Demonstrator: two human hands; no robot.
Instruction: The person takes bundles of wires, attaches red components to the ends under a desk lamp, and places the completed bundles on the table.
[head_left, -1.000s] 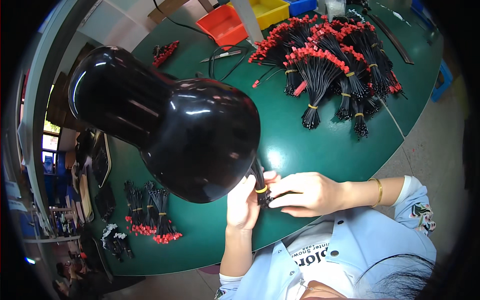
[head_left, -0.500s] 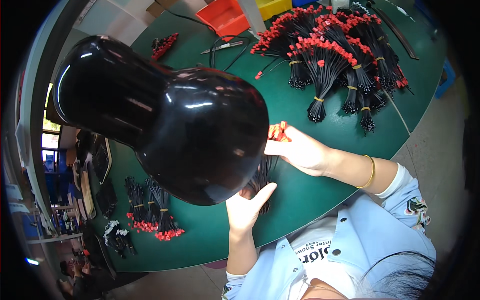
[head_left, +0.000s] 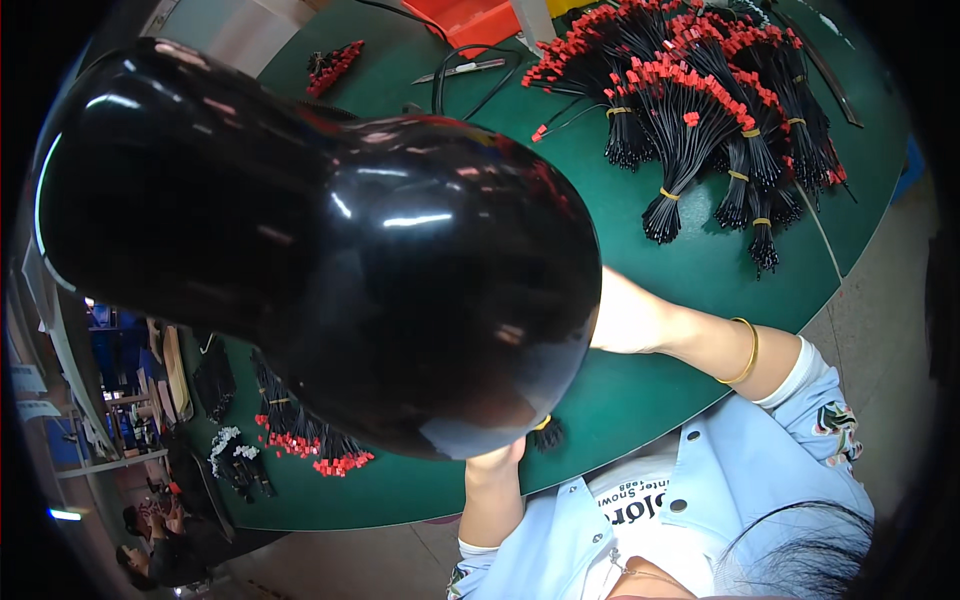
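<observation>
A large glossy black rounded hood (head_left: pixel 450 290), like a lamp head, blocks the view of most of both hands. To the right of it shows the back of my right hand (head_left: pixel 628 312), its fingers hidden behind the hood. Below the hood, part of my left hand (head_left: pixel 495 458) and its wrist appear, with the fingers covered too. Beside the left hand, the tail of a black wire bundle (head_left: pixel 548 437) with a yellow tie sticks out. Whether either hand grips this bundle cannot be seen.
Many tied black wire bundles with red connectors (head_left: pixel 680 130) are heaped at the far right of the green table (head_left: pixel 640 400). More red-ended bundles (head_left: pixel 320 445) and white-ended ones (head_left: pixel 235 460) lie at left. Tweezers (head_left: pixel 460 70), a cable and an orange bin (head_left: pixel 470 22) are at the back.
The black hood looks larger and reaches further right and down, now covering the fingers of both hands and the red connectors at the right hand. The whole view has shifted slightly.
</observation>
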